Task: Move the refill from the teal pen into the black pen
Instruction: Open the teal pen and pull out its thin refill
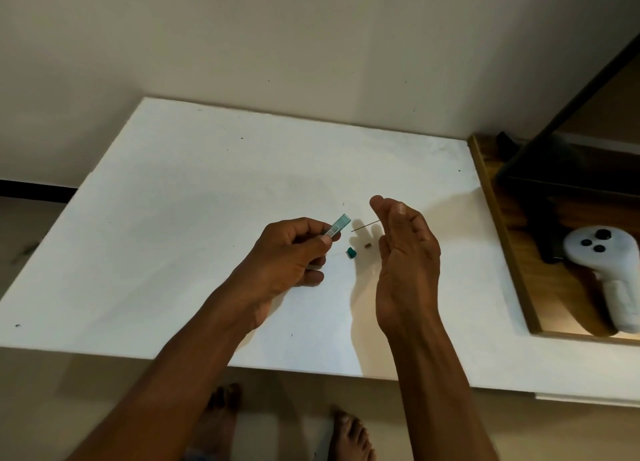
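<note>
A: L side first, what's it got?
B: The left hand [291, 249] has its fingers [320, 244] curled tight round the teal pen [341, 224], thumb on top. The barrel pokes out up & to the R, end toward the other hand, held above the desk.
A: And the R?
B: The right hand [407, 253] stands edge-on, fingers [398, 215] mostly straight & close together. The refill [365, 226], a thin dark rod, sticks out from its thumb side toward the pen's end. Its tip is near the pen but not touching. The exact pinch pt is hidden behind the hand.
A: Count pls.
B: 1 pen barrel, 1 refill, 2 hands. On the desk [207, 183] under the gap btwn them are 1 small teal bit [351, 253] & 1 small brown bit [367, 246], near each other but apart.
A: Surface, room?
B: The desk is flat white w/ a few dark specks, set vs. a plain beige wall [311, 45]. R of it is a wooden tray [502, 235] w/ 1 white controller [602, 263], 3 dark buttons up, beside a black frame [554, 170]. Below the desk's near edge are 2 bare feet [349, 433] on a pale floor [277, 384].
</note>
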